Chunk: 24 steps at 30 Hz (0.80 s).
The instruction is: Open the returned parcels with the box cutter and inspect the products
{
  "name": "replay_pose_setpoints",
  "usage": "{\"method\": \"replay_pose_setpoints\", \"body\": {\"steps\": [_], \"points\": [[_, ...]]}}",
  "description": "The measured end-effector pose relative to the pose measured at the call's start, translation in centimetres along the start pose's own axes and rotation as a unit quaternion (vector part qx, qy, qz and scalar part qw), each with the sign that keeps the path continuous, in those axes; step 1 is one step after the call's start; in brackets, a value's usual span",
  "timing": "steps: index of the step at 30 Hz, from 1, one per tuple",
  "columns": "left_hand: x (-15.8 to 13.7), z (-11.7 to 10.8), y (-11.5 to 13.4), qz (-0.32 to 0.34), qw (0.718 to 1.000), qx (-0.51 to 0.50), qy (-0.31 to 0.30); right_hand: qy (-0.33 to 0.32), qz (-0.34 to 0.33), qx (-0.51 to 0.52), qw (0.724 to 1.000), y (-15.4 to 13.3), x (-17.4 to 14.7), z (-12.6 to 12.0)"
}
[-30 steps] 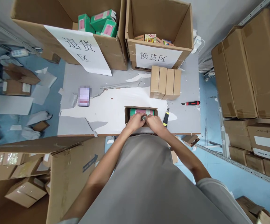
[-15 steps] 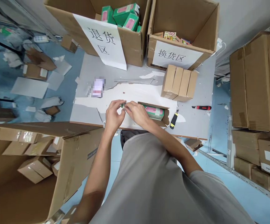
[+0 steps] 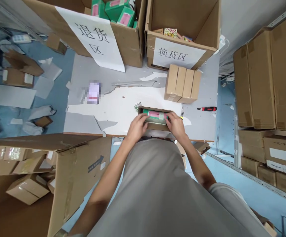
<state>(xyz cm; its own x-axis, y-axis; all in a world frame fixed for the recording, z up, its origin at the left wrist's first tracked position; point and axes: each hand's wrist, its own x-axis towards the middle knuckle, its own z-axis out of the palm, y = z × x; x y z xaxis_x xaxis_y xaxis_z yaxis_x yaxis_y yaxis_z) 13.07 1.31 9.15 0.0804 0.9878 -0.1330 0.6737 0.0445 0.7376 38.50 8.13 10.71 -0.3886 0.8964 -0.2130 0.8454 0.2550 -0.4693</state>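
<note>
A green-and-pink box [image 3: 155, 114] lies lengthwise in a narrow open brown carton [image 3: 155, 126] at the table's front edge. My left hand [image 3: 136, 127] closes its fingers on the box's left end. At the opposite end, my right hand [image 3: 176, 125] has thumb and fingers curled on the box too. Both sets of fingertips reach inside the carton's rim. Just behind the carton's left corner lies a small crumpled green-and-white scrap [image 3: 137, 106]. Beside my right hand a yellow-and-black utility knife [image 3: 182, 116] shows only its tip; the rest is covered.
Two large labelled cartons stand behind, the left one [image 3: 133, 42] holding several green boxes, the right one [image 3: 212, 46] small packets. Several taped brown boxes [image 3: 182, 84] and a red-and-black utility knife [image 3: 207, 109] are on the table [image 3: 78, 121]. A big carton [image 3: 81, 174] stands at left.
My hands have let go of the small green-and-white scrap, which now lies on the table. They have moved right and spread to the two ends of the green-and-pink box. The view has shifted.
</note>
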Motion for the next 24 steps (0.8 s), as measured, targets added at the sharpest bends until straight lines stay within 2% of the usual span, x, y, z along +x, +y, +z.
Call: {"method": "replay_pose_setpoints", "body": {"steps": [3, 6, 8, 13, 18, 24], "points": [[2.5, 2.8, 0.0, -0.056, 0.993, 0.072, -0.073, -0.031, -0.005, -0.038, 0.999, 0.5, -0.2, 0.0], [5.3, 4.9, -0.2, -0.167, 0.968, 0.143, -0.118, -0.076, -0.003, -0.1, 0.992, -0.8, 0.1, 0.4], [6.6, 5.7, -0.3, -0.205, 0.954, 0.164, -0.142, -0.096, -0.001, -0.141, 0.985, -1.5, 0.4, 0.7], [7.4, 6.2, -0.3, -0.211, 0.947, 0.177, -0.167, -0.078, -0.06, -0.172, 0.98, -0.4, 0.7, 2.0], [7.4, 6.1, -0.1, -0.222, 0.941, 0.175, -0.188, 0.024, -0.112, -0.07, 0.991, 2.8, 1.1, 4.0], [7.7, 5.1, 1.9, -0.188, 0.948, 0.209, -0.149, 0.084, -0.112, 0.021, 0.99, 4.3, 2.1, 5.6]]}}
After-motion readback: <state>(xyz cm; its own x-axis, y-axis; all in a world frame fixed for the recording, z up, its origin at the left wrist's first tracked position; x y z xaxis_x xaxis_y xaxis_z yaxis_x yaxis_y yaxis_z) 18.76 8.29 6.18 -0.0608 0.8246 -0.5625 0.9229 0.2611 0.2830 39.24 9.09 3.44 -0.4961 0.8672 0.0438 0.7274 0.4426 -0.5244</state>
